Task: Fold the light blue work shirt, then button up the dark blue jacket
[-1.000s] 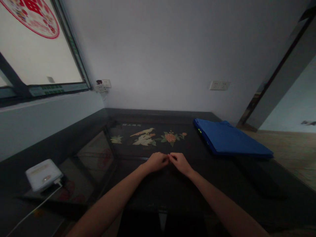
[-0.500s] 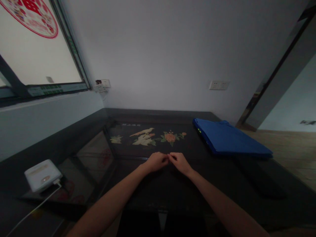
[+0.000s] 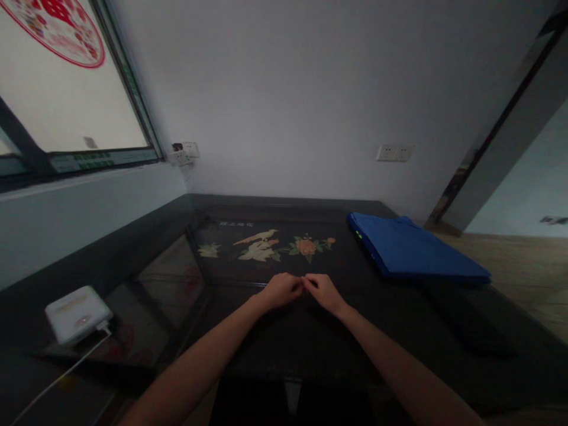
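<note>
My left hand [image 3: 283, 290] rests over the dark glossy tabletop [image 3: 284, 337] with its fingers curled in. Opposite it, my right hand [image 3: 323, 291] is curled in the same way. The two meet at thumbs and fingertips in front of my body, and no object shows in either. Just beyond them the tabletop bears a picture of a bird [image 3: 261, 238] and a pink flower [image 3: 306, 245]. A folded blue cloth item [image 3: 417, 248] lies to the right, apart from my hands.
On the left sits a white box-shaped device [image 3: 77, 313] with a white cable [image 3: 62, 377] running toward me. Wall sockets [image 3: 394, 153] are on the pale wall behind the table. A window [image 3: 80, 89] with a red round decoration stands at the upper left.
</note>
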### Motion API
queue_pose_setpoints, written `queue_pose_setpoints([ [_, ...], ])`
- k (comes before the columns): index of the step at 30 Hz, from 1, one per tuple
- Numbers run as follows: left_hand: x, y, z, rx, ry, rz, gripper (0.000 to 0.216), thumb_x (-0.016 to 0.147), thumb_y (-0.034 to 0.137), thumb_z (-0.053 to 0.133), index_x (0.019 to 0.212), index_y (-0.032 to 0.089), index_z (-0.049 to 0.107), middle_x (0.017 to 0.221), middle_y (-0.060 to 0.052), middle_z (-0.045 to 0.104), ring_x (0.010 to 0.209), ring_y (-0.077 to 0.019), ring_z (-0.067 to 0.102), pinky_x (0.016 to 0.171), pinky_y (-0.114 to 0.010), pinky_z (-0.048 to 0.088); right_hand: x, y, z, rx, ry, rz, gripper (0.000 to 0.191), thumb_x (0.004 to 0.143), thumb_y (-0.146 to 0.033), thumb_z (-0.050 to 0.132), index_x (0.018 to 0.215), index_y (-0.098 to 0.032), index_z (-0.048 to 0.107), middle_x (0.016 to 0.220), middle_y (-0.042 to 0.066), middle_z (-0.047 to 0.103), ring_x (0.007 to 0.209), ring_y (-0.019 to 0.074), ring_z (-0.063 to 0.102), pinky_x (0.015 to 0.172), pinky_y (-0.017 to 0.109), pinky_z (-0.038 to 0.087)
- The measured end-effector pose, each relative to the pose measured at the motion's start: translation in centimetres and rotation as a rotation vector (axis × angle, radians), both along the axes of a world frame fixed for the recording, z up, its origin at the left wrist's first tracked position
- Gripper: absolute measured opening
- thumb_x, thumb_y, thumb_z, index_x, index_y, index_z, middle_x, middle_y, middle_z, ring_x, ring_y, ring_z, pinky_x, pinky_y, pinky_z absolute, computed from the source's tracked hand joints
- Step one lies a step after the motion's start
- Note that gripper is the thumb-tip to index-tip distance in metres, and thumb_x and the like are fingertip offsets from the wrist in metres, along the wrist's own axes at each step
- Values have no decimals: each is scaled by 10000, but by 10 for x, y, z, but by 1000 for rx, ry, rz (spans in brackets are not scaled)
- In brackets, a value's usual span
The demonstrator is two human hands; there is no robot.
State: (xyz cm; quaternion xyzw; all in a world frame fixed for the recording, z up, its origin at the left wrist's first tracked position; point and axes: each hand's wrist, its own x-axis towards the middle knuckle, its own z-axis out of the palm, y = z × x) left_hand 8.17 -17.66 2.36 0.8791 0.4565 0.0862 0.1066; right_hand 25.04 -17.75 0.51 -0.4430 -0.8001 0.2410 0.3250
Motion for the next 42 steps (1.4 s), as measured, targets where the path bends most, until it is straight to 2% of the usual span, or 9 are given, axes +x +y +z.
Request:
queue_pose_setpoints([
  [42,-1,2,-6,33,-26,-29,229,857,269,457,849,192,672,802,-58,705,735,-182,644,614,-228,395,0,-1,1,6,0,5,383,895,-357,401,555,-186,442,532,-24,462,528,111,428,524,238,267],
])
